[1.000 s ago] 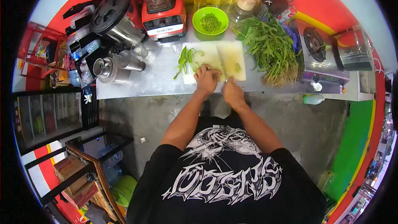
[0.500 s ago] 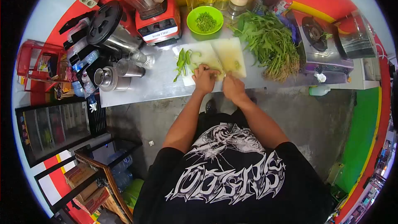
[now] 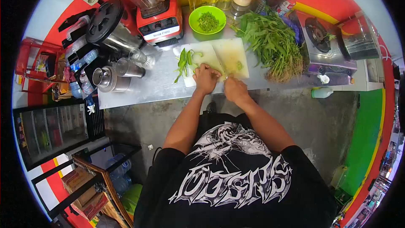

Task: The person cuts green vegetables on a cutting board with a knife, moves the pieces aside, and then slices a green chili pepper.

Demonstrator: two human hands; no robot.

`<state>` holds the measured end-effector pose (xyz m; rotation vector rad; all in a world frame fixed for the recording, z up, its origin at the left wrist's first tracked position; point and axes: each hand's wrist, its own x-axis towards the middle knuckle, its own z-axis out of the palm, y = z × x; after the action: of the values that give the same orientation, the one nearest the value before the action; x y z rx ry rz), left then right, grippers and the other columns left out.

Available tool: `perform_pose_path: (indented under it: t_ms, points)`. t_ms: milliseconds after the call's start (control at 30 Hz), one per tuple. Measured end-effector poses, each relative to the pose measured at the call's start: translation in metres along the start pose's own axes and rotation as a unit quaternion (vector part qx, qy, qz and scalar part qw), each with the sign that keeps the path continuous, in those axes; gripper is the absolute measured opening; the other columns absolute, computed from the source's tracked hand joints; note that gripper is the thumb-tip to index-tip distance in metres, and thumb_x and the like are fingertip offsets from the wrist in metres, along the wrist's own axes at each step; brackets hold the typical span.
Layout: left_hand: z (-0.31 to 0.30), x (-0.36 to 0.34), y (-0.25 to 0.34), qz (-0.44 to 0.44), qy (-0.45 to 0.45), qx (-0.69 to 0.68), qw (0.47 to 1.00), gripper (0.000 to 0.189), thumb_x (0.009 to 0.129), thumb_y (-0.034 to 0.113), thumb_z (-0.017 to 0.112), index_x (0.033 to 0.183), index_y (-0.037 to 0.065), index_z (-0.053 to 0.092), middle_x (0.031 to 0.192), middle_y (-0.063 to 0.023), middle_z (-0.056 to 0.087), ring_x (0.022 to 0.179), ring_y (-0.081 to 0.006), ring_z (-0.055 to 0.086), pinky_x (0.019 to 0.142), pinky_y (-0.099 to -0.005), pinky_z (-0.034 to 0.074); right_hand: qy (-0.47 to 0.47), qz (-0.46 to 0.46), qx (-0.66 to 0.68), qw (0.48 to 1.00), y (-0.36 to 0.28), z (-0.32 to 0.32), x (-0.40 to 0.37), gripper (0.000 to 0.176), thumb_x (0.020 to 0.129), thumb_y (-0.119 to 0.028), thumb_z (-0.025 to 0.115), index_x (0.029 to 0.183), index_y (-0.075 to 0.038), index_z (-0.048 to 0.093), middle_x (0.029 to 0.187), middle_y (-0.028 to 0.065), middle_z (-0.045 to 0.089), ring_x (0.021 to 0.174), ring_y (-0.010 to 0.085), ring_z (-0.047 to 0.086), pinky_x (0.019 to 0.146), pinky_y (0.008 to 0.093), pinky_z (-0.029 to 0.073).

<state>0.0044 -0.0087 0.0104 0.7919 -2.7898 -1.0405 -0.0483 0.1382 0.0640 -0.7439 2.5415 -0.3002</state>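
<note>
A white cutting board (image 3: 234,45) lies on the metal counter before me. My right hand (image 3: 235,89) is wrapped round the handle of a knife (image 3: 220,60), its blade pointing away across the board. Close beside the blade, my left hand (image 3: 205,79) presses down on the board with curled fingers; what they pinch is hidden. Long green pieces, perhaps chillies or leaves (image 3: 184,62), lie left of that hand. To the right of the knife sits a small heap of chopped green bits (image 3: 239,65).
Behind the board stands a lime-green bowl (image 3: 207,22) of chopped greens. Leafy greens with roots (image 3: 274,44) lie to the right, beside a gas stove (image 3: 322,55). A red blender (image 3: 159,27) and metal cups (image 3: 110,79) stand left.
The view has shifted slightly. My left fingers have curled in more, and both hands stay at the same spot on the board, the knife still in my right hand.
</note>
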Motion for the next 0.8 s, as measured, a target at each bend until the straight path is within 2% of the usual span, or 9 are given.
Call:
perform_pose_path:
  t_ms: [167,233,333,467,700,800]
  points:
    - [-0.002,0.003,0.003,-0.008,-0.002,-0.003,1.000,0.010,0.081,0.028,0.081,0.090,0.033,0.081,0.118,-0.0017,0.053,0.115,-0.0325,0.045,0.095,-0.0533,0.035,0.009,0.007,0.015,1.000,0.003,0.006,0.001,0.030,0.100,-0.019,0.051,0.116,0.006,0.053,0.104,0.0300,0.071,0.102,0.0446,0.070,0.088,0.0505,0.056]
    - [-0.004,0.008,0.001,0.003,-0.013,0.016,1.000,0.014,0.078,0.027,0.082,0.091,0.034,0.081,0.117,-0.0018,0.053,0.113,-0.0329,0.046,0.095,-0.0530,0.036,-0.019,0.002,0.028,0.999,-0.001,-0.015,0.005,0.033,0.103,-0.024,0.049,0.116,0.007,0.052,0.105,0.0311,0.071,0.099,0.0466,0.070,0.089,0.0534,0.054]
    - [-0.002,0.005,0.000,0.005,0.000,0.001,1.000,0.016,0.076,0.024,0.081,0.091,0.031,0.080,0.116,-0.0019,0.054,0.112,-0.0323,0.047,0.093,-0.0515,0.038,-0.017,-0.004,0.036,0.999,0.002,-0.014,0.000,0.037,0.105,-0.029,0.048,0.116,0.006,0.052,0.104,0.0314,0.070,0.097,0.0475,0.070,0.090,0.0547,0.053]
    - [0.003,-0.002,-0.001,0.007,0.041,-0.007,0.999,0.014,0.077,0.023,0.081,0.091,0.027,0.079,0.113,-0.0016,0.055,0.112,-0.0304,0.048,0.092,-0.0501,0.038,-0.029,0.027,0.032,0.999,0.002,0.009,-0.009,0.038,0.105,-0.030,0.049,0.119,0.005,0.052,0.104,0.0295,0.071,0.102,0.0465,0.069,0.089,0.0525,0.054]
    - [0.008,-0.005,-0.001,0.018,0.078,0.000,0.997,0.016,0.077,0.024,0.083,0.091,0.021,0.078,0.112,-0.0023,0.058,0.113,-0.0311,0.051,0.093,-0.0492,0.040,-0.050,-0.013,0.016,0.999,-0.003,-0.017,-0.003,0.041,0.105,-0.031,0.048,0.124,0.005,0.050,0.109,0.0315,0.070,0.104,0.0471,0.068,0.091,0.0538,0.053]
    - [0.004,-0.004,0.001,0.016,0.091,-0.007,0.996,0.015,0.076,0.024,0.083,0.090,0.020,0.078,0.110,-0.0042,0.061,0.110,-0.0327,0.053,0.093,-0.0494,0.042,-0.050,0.016,0.032,0.998,-0.003,-0.006,-0.008,0.042,0.105,-0.031,0.047,0.126,0.006,0.050,0.110,0.0300,0.070,0.104,0.0465,0.068,0.092,0.0542,0.052]
